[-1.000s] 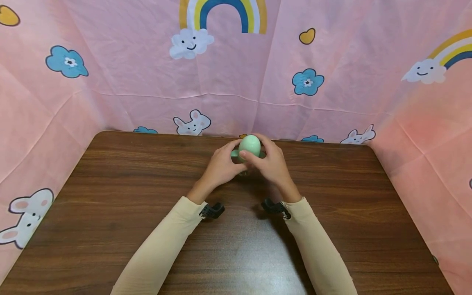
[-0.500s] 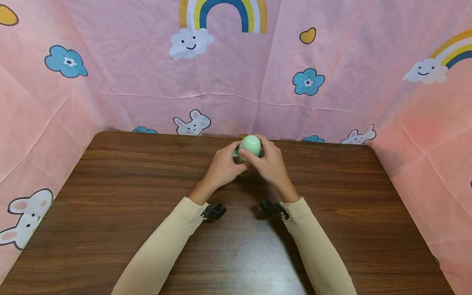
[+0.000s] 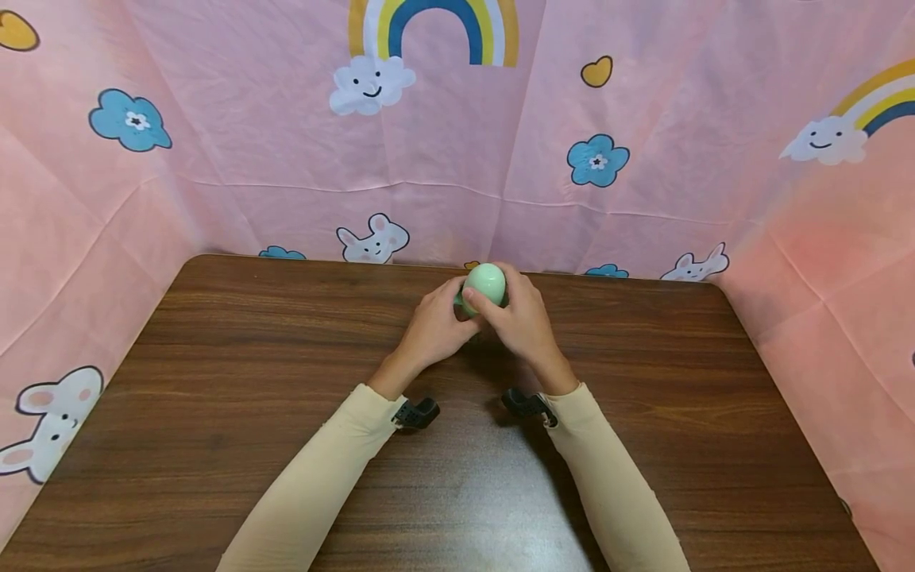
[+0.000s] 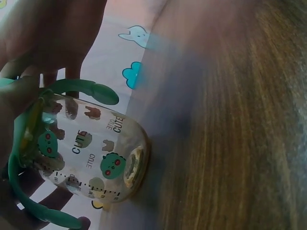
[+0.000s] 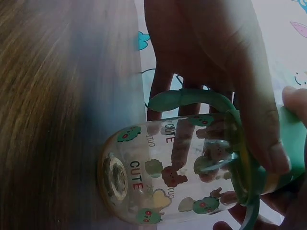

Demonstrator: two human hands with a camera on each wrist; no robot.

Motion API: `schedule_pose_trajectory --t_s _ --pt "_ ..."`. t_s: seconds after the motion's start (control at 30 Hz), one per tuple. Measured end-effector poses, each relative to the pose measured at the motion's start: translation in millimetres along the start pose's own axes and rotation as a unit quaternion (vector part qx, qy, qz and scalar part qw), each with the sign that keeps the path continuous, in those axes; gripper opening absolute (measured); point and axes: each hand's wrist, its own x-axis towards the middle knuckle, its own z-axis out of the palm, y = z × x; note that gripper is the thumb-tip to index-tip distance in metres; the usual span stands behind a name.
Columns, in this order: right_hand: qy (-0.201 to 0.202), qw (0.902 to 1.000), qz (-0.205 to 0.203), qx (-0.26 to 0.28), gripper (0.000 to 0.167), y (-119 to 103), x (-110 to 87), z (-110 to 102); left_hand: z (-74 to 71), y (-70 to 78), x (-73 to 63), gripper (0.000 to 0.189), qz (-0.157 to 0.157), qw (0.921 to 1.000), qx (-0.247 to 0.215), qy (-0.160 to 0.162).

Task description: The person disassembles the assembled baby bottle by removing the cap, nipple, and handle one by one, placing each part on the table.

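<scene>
Less of a handle (image 3: 459, 299) shows by the left grip (image 3: 433, 322) than a second ago, as it and the right grip (image 3: 523, 316) hold one bottle (image 4: 96, 153), with one lid (image 3: 487, 281) and two handles, near the far edge of the bench (image 3: 257, 413).

In the head view, the left hand (image 3: 434, 324) and right hand (image 3: 527, 319) hide from us nearly all of the bottle (image 4: 91, 148) below its lid (image 3: 486, 284). That picture's lower edge cuts off the near side of the worktop (image 3: 286, 381) and both sleeves (image 3: 314, 477); its top edge trims 1 rainbow (image 3: 391, 32), its right edge another.

In the left wrist view, we lose part of the left hand past the left edge. In the right wrist view, the lid runs off to the right and 1 handle (image 5: 253, 215) leaves at the bottom. The bottle's scale numbers are too small for us to read.
</scene>
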Motion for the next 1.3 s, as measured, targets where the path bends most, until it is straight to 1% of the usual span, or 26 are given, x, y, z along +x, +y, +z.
schedule_pose_trajectory --t_s 0.17,0.27,0.6,0.77,1.1,1.23,1.3 --pt "-0.011 0.9998 0.007 -0.013 0.057 -0.1 -1.4 3.1 0.2 -0.5 -1.4 0.064 0.007 1.0000 0.003 0.002" --pt "-0.011 0.9998 0.001 -0.015 0.055 0.2 -2.0 5.2 1.2 -0.9 -2.1 0.064 0.008 0.9999 0.007 0.004" --pt "-0.004 0.9999 -0.010 -0.012 0.050 0.0 -1.8 7.3 3.4 -2.8 -2.9 0.062 0.021 0.9995 0.021 0.012" --pt "-0.002 0.9998 -0.012 -0.014 0.049 -0.2 -0.9 6.8 2.5 -1.8 -3.6 0.062 0.022 0.9995 0.017 0.012" --pt "0.002 0.9999 -0.006 -0.015 0.050 -2.4 1.1 6.3 2.0 -2.7 -1.9 0.060 0.028 0.9992 0.024 0.014" --pt "0.009 0.9999 -0.002 -0.012 0.049 -4.2 0.7 6.9 2.0 -2.6 -2.0 0.059 0.031 0.9991 0.025 0.016" --pt "0.015 0.9998 0.002 -0.012 0.051 -5.0 0.3 7.6 2.2 -2.8 -2.1 0.058 0.032 0.9991 0.024 0.017"
